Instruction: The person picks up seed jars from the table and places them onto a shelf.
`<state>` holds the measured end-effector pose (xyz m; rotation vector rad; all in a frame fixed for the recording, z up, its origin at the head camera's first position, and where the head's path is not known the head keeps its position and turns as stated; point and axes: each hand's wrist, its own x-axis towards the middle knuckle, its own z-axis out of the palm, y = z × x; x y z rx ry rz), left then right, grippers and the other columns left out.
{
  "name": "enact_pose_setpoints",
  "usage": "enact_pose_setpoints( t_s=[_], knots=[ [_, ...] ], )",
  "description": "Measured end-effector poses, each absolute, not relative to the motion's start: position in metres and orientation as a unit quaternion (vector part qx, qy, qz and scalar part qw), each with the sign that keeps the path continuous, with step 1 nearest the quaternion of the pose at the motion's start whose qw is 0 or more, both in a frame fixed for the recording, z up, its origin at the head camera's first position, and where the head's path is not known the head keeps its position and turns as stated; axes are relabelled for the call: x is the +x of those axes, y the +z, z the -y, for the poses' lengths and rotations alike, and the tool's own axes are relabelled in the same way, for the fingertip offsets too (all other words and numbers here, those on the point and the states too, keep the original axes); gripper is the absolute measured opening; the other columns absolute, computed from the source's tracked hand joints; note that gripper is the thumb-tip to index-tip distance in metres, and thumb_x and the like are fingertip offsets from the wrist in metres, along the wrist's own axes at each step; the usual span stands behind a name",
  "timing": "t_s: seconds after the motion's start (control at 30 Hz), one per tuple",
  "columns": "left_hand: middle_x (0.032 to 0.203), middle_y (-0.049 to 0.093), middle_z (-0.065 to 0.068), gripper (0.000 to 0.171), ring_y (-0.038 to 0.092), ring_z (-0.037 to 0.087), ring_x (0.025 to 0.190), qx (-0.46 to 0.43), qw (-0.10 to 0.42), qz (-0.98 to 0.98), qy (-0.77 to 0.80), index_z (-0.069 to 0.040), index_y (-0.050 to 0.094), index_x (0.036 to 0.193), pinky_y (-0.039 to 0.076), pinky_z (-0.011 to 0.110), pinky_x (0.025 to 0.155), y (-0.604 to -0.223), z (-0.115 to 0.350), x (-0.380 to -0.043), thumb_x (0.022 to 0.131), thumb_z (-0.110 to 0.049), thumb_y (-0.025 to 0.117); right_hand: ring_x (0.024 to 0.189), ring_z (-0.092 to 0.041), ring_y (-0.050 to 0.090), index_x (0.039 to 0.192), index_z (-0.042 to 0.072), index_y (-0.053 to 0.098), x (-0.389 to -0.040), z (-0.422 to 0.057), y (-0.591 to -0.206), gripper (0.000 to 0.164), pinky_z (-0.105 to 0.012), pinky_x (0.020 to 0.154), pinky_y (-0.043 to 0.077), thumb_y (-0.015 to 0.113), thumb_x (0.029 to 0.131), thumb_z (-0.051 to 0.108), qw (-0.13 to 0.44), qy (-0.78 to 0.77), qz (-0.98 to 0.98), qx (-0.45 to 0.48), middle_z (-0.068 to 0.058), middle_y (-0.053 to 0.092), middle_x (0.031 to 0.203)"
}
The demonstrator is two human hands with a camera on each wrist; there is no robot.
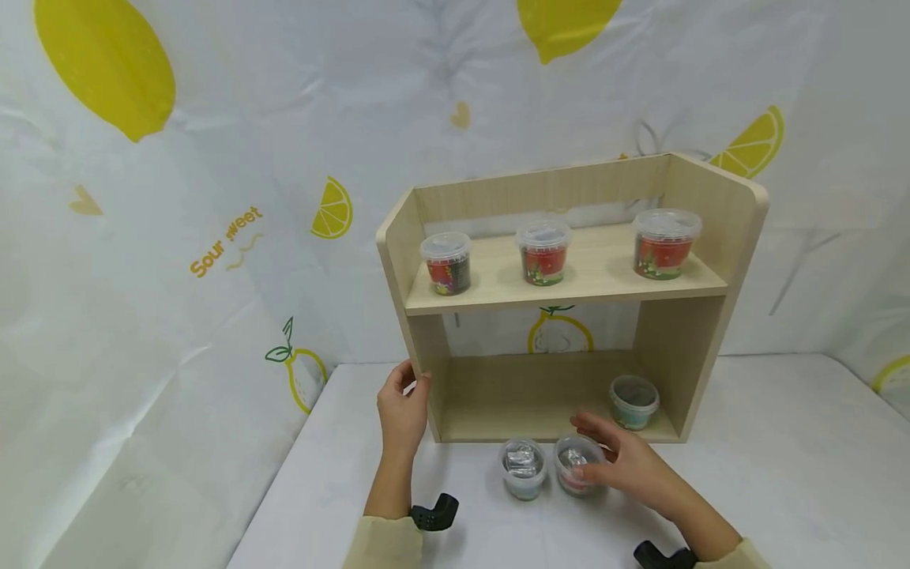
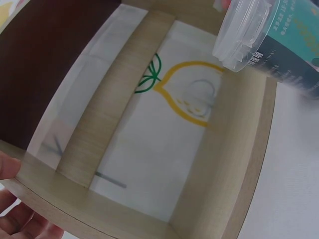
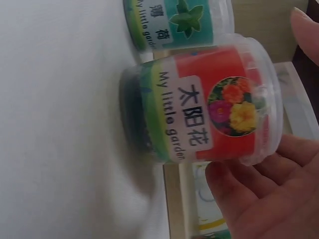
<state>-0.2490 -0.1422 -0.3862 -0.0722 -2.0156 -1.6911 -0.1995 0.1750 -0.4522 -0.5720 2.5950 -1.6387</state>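
Note:
My left hand [image 1: 403, 407] holds the left side panel of a pale wooden shelf [image 1: 550, 300], thumb on the inside, fingers outside. In front of the shelf, my right hand [image 1: 629, 466] is spread around a lidded, red-labelled plastic cup [image 3: 199, 102] printed with flowers. Its thumb [image 3: 224, 184] is right at the cup's side, while another fingertip [image 3: 305, 30] stands apart beyond the lid. Beside that cup, to its left, is a teal-labelled lidded cup [image 1: 523, 470] with a leaf picture. Both cups stand upright on the white table.
Three lidded, red-labelled cups stand along the upper board: left [image 1: 446, 265], middle [image 1: 543, 254] and right [image 1: 664, 245]. A teal cup [image 1: 633, 403] sits at the lower board's right end. Behind the shelf hangs a lemon-print cloth [image 1: 270, 118]. White table surface [image 1: 789, 442] extends to the right.

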Motion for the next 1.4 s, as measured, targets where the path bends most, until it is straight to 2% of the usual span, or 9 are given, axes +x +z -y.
enact_pose_setpoints(
  t_s=[0.03, 0.07, 0.17, 0.27, 0.67, 0.97, 1.4],
  knots=[
    [0.113, 0.066, 0.028, 0.030, 0.064, 0.033, 0.108, -0.025, 0.251, 0.742, -0.621, 0.010, 0.062, 0.119, 0.054, 0.048, 0.094, -0.387, 0.142, -0.249, 0.092, -0.001, 0.062, 0.132, -0.041, 0.046, 0.145, -0.005, 0.039, -0.200, -0.175, -0.453, 0.080, -0.052, 0.102, 0.047, 0.079, 0.082, 0.024, 0.016, -0.519, -0.834, -0.184, -0.022, 0.052, 0.142],
    [0.113, 0.066, 0.027, 0.029, 0.064, 0.032, 0.107, -0.024, 0.250, 0.742, -0.621, 0.010, 0.062, 0.119, 0.054, 0.047, 0.094, -0.387, 0.142, -0.250, 0.092, -0.001, 0.062, 0.131, -0.037, 0.047, 0.145, -0.004, 0.039, -0.201, -0.175, -0.455, 0.081, -0.051, 0.100, 0.049, 0.080, 0.081, 0.024, 0.023, -0.514, -0.837, -0.185, -0.021, 0.053, 0.142],
    [0.112, 0.067, 0.025, 0.029, 0.064, 0.030, 0.107, -0.021, 0.248, 0.745, -0.619, 0.007, 0.063, 0.119, 0.055, 0.045, 0.093, -0.388, 0.142, -0.250, 0.092, -0.001, 0.062, 0.125, -0.018, 0.051, 0.146, -0.004, 0.040, -0.202, -0.175, -0.459, 0.084, -0.033, 0.092, 0.051, 0.081, 0.078, 0.024, 0.038, -0.508, -0.841, -0.183, -0.020, 0.053, 0.142],
    [0.111, 0.067, 0.023, 0.028, 0.064, 0.030, 0.108, -0.022, 0.248, 0.745, -0.618, 0.007, 0.064, 0.119, 0.056, 0.043, 0.092, -0.387, 0.142, -0.251, 0.092, -0.001, 0.062, 0.110, -0.005, 0.054, 0.145, -0.004, 0.042, -0.203, -0.176, -0.463, 0.084, -0.019, 0.081, 0.049, 0.082, 0.076, 0.023, 0.050, -0.506, -0.843, -0.177, -0.021, 0.054, 0.140],
    [0.109, 0.068, 0.021, 0.028, 0.065, 0.032, 0.107, -0.020, 0.253, 0.747, -0.615, 0.007, 0.064, 0.118, 0.057, 0.043, 0.091, -0.385, 0.140, -0.249, 0.091, -0.001, 0.063, 0.086, -0.007, 0.057, 0.146, -0.005, 0.038, -0.207, -0.181, -0.471, 0.090, -0.023, 0.066, 0.052, 0.085, 0.076, 0.025, 0.083, -0.508, -0.839, -0.175, -0.018, 0.063, 0.119],
    [0.111, 0.067, 0.024, 0.030, 0.064, 0.033, 0.107, -0.022, 0.248, 0.747, -0.616, 0.010, 0.062, 0.120, 0.056, 0.042, 0.091, -0.382, 0.140, -0.247, 0.092, -0.001, 0.063, 0.085, -0.007, 0.056, 0.147, -0.005, 0.037, -0.209, -0.181, -0.476, 0.089, -0.024, 0.064, 0.052, 0.084, 0.077, 0.024, 0.089, -0.522, -0.830, -0.175, -0.019, 0.061, 0.123],
    [0.113, 0.066, 0.026, 0.031, 0.063, 0.033, 0.109, -0.019, 0.245, 0.745, -0.620, 0.011, 0.061, 0.121, 0.054, 0.047, 0.095, -0.382, 0.141, -0.247, 0.092, -0.001, 0.062, 0.085, -0.006, 0.054, 0.145, -0.006, 0.039, -0.210, -0.181, -0.476, 0.088, -0.023, 0.064, 0.051, 0.085, 0.076, 0.023, 0.080, -0.517, -0.832, -0.185, -0.018, 0.062, 0.120]
  ],
)
